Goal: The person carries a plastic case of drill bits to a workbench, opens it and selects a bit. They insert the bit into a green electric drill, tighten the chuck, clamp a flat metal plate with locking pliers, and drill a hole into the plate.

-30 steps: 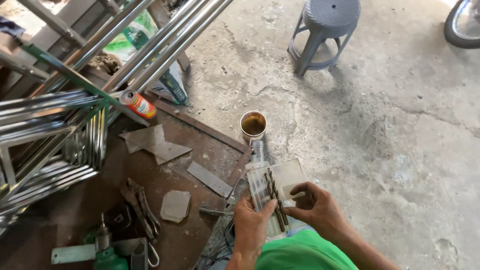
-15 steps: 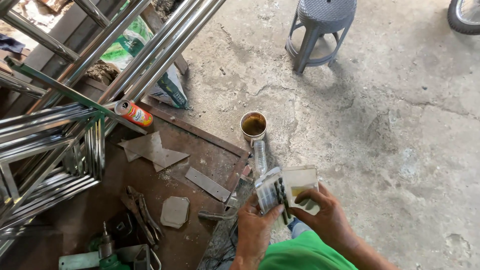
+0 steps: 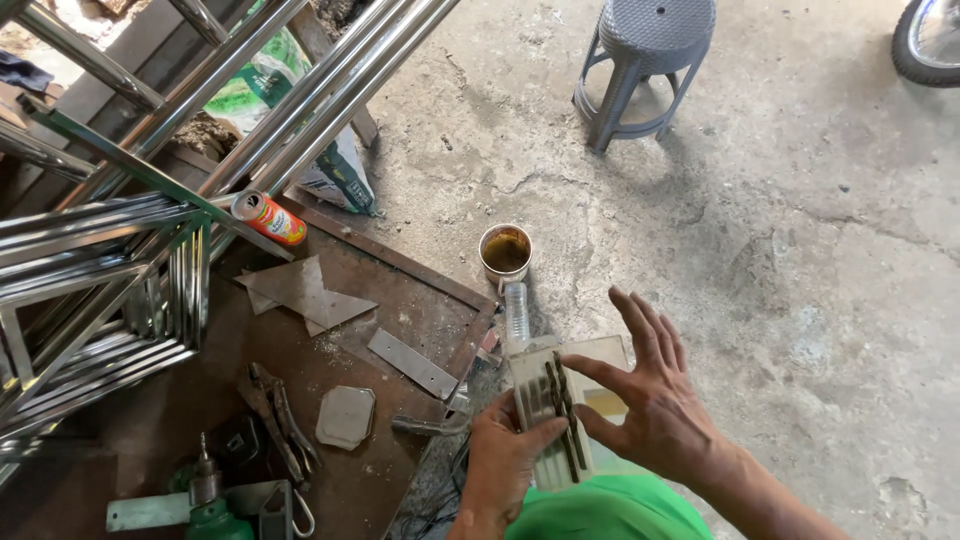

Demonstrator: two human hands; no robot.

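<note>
My left hand (image 3: 508, 462) grips a flat clear plastic case (image 3: 560, 400) of several drill bits (image 3: 562, 408), holding it from below at its lower left. My right hand (image 3: 650, 390) hovers over the case's right side with fingers spread; its thumb and forefinger touch the drill bits. A green sleeve or garment (image 3: 610, 510) shows just below both hands. A clear plastic bottle (image 3: 516, 315) lies on the ground just beyond the case.
A tin can of brown liquid (image 3: 505, 250) stands on the concrete. Left lies a rusty steel plate (image 3: 400, 300) with metal offcuts (image 3: 300, 290), locking pliers (image 3: 280, 420) and a green drill (image 3: 205, 500). Stainless tube frames (image 3: 110, 270) stand at left. A grey stool (image 3: 640, 60) is beyond.
My right hand has let go of the case's right edge and spread its fingers above it. The case has tilted more toward me in my left hand.
</note>
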